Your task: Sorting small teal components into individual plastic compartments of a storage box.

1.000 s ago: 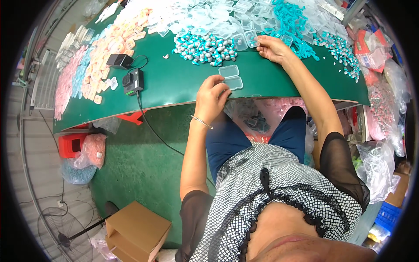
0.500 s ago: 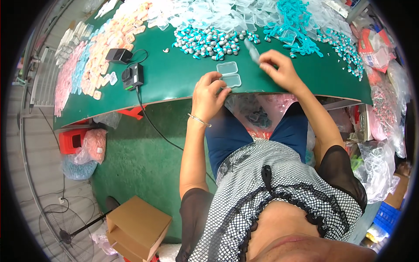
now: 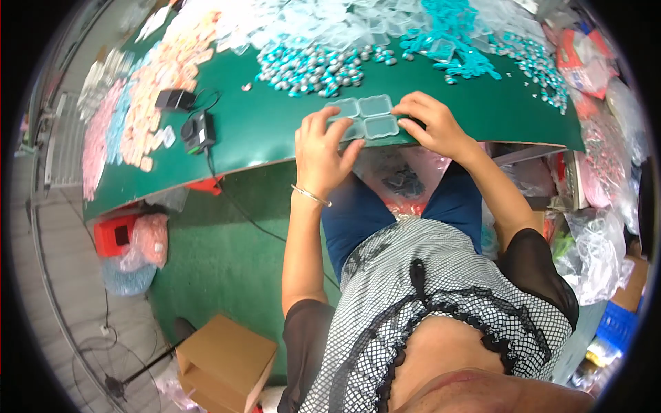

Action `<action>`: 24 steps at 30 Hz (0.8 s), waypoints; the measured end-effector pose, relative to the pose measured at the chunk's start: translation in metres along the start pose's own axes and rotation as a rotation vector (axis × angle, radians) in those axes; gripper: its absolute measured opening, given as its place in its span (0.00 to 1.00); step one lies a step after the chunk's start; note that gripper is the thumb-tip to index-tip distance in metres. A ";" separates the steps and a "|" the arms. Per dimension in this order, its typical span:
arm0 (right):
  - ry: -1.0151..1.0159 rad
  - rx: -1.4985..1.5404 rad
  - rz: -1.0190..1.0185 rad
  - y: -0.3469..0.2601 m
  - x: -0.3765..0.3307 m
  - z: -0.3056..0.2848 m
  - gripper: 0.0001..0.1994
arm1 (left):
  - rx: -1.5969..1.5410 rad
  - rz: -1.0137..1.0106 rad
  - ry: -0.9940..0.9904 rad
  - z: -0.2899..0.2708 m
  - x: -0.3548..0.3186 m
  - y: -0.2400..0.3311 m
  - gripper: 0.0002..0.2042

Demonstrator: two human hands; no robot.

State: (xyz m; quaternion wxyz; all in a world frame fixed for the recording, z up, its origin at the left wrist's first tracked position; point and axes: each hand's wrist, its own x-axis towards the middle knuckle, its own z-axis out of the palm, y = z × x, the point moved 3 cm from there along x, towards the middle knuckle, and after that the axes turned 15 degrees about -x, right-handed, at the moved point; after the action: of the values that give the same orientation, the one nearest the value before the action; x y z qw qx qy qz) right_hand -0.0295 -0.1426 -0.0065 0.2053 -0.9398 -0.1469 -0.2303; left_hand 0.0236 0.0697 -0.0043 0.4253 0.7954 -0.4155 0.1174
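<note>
Lowered beside its clear rectangular twin [image 3: 351,107], one open clear-plastic rectangular case [image 3: 380,126] now completes a pair, nearside of the teal-and-grey small-piece pile [image 3: 310,72]. Left hand [image 3: 319,147] spreads over the twin; right hand [image 3: 435,125], fingers parted, edges the case.

At twelve o'clock, the clear cases [image 3: 375,105] look like thin, smooth, shiny plastic; beneath them the counter [image 3: 261,134] has a sleek, softly glossy green top. The teal-and-grey pieces [image 3: 310,69] beyond have a smooth sheen. At ten o'clock, the black device [image 3: 198,131] looks like hard plastic. The bangle [image 3: 311,195] is polished, silvery metal. At seven o'clock, the box [image 3: 227,354] is matt brown cardboard; toward three, the bags [image 3: 592,251] are crinkled, glossy clear film, and the black sleeve [image 3: 540,268] is sheer cloth.
</note>
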 end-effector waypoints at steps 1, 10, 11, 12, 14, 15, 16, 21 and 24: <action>0.038 -0.037 0.014 0.011 0.002 -0.004 0.07 | 0.015 0.010 -0.027 0.006 0.003 0.007 0.17; 0.041 -0.780 0.407 0.133 0.041 -0.033 0.18 | 0.123 0.081 -0.073 0.027 0.001 0.005 0.12; -0.075 -0.767 0.471 0.140 0.045 -0.030 0.19 | 0.126 0.058 -0.071 0.024 0.000 0.004 0.10; -0.114 -0.733 0.488 0.144 0.048 -0.029 0.18 | 0.129 0.034 -0.069 0.021 -0.002 0.003 0.09; -0.054 -0.630 0.482 0.155 0.047 -0.027 0.17 | 0.136 0.033 -0.063 0.016 -0.004 0.000 0.09; 0.001 -0.527 0.476 0.159 0.045 -0.026 0.15 | 0.139 0.029 -0.059 0.013 -0.005 -0.002 0.09; 0.005 -0.526 0.475 0.165 0.043 -0.024 0.15 | 0.142 0.030 -0.058 0.010 -0.006 -0.005 0.09; 0.228 -0.274 0.468 0.170 0.037 -0.021 0.08 | 0.190 0.018 -0.076 -0.001 -0.007 -0.010 0.10; 0.284 -0.264 0.460 0.158 0.042 -0.028 0.08 | 0.195 0.002 -0.073 -0.004 -0.008 -0.009 0.10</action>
State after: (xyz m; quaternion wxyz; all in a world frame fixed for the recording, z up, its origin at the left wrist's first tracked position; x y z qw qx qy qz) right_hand 0.0546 -0.2856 -0.0130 0.1465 -0.9253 0.1313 -0.3242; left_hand 0.0263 0.0798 -0.0109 0.3306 0.8362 -0.4181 0.1288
